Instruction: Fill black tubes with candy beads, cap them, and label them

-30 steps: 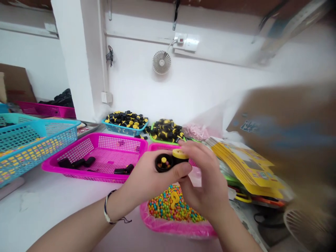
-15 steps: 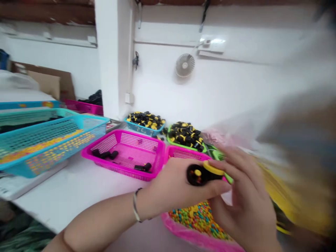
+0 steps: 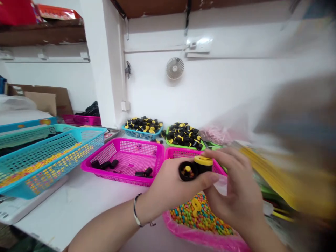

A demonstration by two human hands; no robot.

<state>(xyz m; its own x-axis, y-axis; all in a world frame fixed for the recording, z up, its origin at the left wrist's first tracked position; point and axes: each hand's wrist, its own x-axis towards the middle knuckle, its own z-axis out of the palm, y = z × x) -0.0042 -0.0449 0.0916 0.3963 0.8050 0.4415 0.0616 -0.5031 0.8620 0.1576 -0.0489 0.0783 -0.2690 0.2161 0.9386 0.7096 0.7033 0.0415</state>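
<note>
My left hand is closed round a small black cylinder with a yellow centre, held above the table. My right hand grips the other end of the same piece, fingers pinched on its yellow cap. Right below both hands lies a pink bag full of small multicoloured beads with a yellow scoop on them.
A pink basket with a few black parts stands behind the hands. A second pink basket, a blue basket and a green basket hold black-and-yellow pieces. Large blue baskets stand left. Yellow packaging is blurred at right.
The view has swung slightly and tilted up. Both hands keep hold of the black and yellow piece, and the yellow cap now sits square on its end.
</note>
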